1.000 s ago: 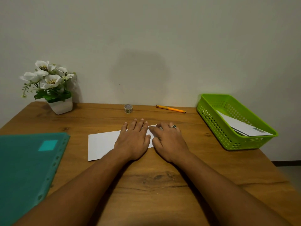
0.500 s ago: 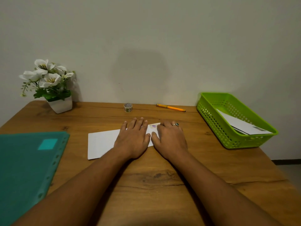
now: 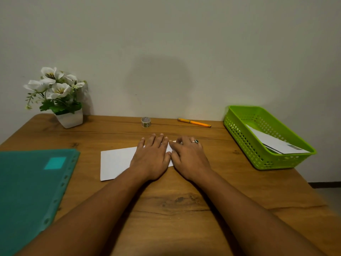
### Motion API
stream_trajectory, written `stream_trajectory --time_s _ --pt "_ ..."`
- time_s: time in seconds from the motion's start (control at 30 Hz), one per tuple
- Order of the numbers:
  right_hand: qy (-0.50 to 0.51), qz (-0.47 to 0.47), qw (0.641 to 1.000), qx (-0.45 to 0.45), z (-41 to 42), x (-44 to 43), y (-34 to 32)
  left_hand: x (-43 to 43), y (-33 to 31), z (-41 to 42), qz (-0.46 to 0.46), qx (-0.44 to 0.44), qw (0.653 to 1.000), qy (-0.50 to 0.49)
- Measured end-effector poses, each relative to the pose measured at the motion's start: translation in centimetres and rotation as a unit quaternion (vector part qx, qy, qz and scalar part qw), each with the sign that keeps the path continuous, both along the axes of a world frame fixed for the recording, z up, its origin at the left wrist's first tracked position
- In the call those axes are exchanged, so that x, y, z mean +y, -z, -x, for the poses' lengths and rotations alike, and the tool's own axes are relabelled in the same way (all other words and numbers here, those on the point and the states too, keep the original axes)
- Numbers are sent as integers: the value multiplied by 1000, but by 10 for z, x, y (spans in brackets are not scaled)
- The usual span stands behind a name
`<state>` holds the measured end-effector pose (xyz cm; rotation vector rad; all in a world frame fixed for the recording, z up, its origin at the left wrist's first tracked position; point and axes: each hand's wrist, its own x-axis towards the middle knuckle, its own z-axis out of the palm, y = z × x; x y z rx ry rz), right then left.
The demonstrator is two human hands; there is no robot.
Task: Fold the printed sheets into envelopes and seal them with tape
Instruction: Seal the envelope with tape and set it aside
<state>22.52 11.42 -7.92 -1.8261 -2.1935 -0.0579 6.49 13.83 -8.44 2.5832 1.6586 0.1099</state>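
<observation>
Bench [image 3: 184, 209] fills the lower frame. Folder [image 3: 27, 191] at lower left; basket [image 3: 262, 159] at right. Sheet [image 3: 116, 161] lies flat at centre. Left hand [image 3: 152, 157] and right hand [image 3: 188, 157] press on it, fingers extended flat, gripping nothing. Tape [image 3: 146, 122] stands above centre.

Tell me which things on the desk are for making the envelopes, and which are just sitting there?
For the job: white sheet, under left hand and right hand; tape roll; green basket holding finished envelopes.

Just sitting there: orange pen, flower pot, teal folder.
</observation>
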Motion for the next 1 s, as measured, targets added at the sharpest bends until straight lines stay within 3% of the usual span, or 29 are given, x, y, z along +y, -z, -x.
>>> stream_trajectory --time_s 0.17,0.4,0.63,1.0 --pt "7 -14 999 32 -2 -3 3 1 0 0 1 2 1000 -1" --pt "65 17 997 -39 2 -2 2 0 -1 -2 2 11 1000 -2" --pt "100 -3 994 -45 5 -5 2 0 0 -1 3 13 1000 -4" --pt "22 -47 998 29 -8 -17 5 1 2 -1 4 4 1000 -3"
